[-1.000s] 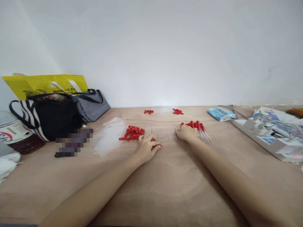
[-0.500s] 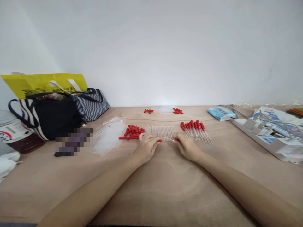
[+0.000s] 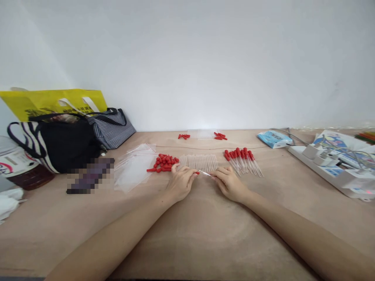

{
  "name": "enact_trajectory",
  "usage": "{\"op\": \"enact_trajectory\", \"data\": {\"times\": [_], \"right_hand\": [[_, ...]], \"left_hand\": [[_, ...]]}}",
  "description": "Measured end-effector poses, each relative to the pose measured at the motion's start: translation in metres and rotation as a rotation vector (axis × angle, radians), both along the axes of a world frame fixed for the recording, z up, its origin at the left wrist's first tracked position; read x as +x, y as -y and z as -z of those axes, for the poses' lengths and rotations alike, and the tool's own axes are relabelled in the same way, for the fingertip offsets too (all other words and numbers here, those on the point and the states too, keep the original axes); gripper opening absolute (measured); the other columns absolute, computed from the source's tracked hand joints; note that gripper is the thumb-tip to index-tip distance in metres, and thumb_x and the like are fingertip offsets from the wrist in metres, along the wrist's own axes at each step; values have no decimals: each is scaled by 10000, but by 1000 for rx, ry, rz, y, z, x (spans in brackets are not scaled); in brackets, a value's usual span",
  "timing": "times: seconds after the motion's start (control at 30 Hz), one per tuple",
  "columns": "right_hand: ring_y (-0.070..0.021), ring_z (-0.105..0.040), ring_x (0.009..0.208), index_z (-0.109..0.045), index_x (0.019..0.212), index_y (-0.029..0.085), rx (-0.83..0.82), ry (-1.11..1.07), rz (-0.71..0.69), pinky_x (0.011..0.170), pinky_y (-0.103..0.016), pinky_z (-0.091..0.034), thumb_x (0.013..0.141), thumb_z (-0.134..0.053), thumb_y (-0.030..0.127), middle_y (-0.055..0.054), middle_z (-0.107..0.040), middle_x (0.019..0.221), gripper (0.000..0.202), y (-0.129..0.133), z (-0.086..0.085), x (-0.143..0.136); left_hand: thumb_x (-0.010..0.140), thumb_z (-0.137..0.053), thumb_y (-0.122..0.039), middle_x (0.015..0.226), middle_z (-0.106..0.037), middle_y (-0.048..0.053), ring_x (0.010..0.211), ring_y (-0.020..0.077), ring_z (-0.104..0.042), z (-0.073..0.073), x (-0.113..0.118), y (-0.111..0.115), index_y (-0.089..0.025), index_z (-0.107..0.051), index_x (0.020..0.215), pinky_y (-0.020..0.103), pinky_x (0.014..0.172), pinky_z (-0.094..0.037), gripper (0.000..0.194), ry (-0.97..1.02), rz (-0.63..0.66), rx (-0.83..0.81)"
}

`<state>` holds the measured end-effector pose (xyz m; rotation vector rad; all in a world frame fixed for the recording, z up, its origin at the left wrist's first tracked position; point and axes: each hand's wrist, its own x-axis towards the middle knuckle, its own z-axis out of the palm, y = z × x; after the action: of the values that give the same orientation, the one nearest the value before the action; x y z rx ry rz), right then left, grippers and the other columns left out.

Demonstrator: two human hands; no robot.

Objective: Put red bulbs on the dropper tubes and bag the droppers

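Note:
My left hand [image 3: 182, 182] pinches a small red rubber bulb [image 3: 197, 173], whose end shows past the fingertips. Between the fingers of my right hand [image 3: 228, 182] is a thin clear tube [image 3: 206, 173], its free end at or very near the bulb. Behind my hands lies a row of clear tubes [image 3: 202, 160]. A pile of red bulbs [image 3: 166, 160] sits just beyond my left hand. Past my right hand, several tubes with red bulbs on them [image 3: 241, 158] are fanned out.
Clear plastic bags [image 3: 134, 168] lie left of the bulb pile. Small red bulbs [image 3: 184, 136] and bulbed tubes [image 3: 220, 136] are near the wall. Bags [image 3: 67, 144], a bottle [image 3: 25, 168] and a blurred object [image 3: 90, 175] stand left; a blue packet [image 3: 274, 139] and power strip [image 3: 331, 171] right.
My right hand has moved slightly left, bringing the tube's free end to the red bulb. My left hand has hardly moved. The view has shifted a little.

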<state>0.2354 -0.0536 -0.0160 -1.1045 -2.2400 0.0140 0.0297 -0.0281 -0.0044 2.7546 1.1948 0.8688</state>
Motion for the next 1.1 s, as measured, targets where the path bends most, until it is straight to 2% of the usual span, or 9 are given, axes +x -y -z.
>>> {"op": "enact_trajectory", "data": {"times": [0.3,0.47,0.63,0.8,0.97,1.1], "right_hand": [[-146,-517,746,-553,1026,161,-18,1,-34,732,-307,-322,869,-365,221,-62,-595,812,252,1,0,-1],[-136,-533,737,-572,1023,176,-14,-4,-46,727,-305,-292,863,-382,222,-58,-620,826,252,1,-1,0],[-120,-542,711,-612,969,211,-46,49,-68,707,-303,-245,859,-401,238,-35,-647,809,239,2,-4,3],[-112,-503,641,-625,987,240,36,114,-78,686,-308,-212,834,-420,197,-17,-643,772,259,0,-9,6],[-103,-467,602,-632,976,240,142,190,-71,671,-319,-196,766,-392,57,-11,-634,760,368,0,-11,6],[-110,-462,620,-638,943,234,211,239,-86,672,-321,-190,752,-385,49,-9,-621,736,368,-1,-15,8]], "left_hand": [[899,-315,-211,781,-645,-2,809,149,-560,1,-1,-2,-184,-531,871,419,918,-182,220,-18,-18,21],[892,-352,-243,808,-650,-5,833,151,-561,-3,-1,0,-194,-543,850,415,933,-167,201,25,9,13],[880,-384,-273,755,-655,-14,738,130,-572,-4,-2,3,-193,-556,791,392,928,-183,210,30,80,-33],[879,-368,-254,747,-652,-5,746,133,-572,-4,-2,5,-192,-556,769,386,914,-192,227,-19,137,-33],[868,-363,-228,761,-647,-1,774,141,-570,-6,-1,7,-191,-542,767,384,911,-201,209,-58,152,-26],[868,-354,-224,758,-646,-6,768,139,-568,-6,-1,7,-195,-543,775,383,926,-189,213,-75,166,-36]]}}
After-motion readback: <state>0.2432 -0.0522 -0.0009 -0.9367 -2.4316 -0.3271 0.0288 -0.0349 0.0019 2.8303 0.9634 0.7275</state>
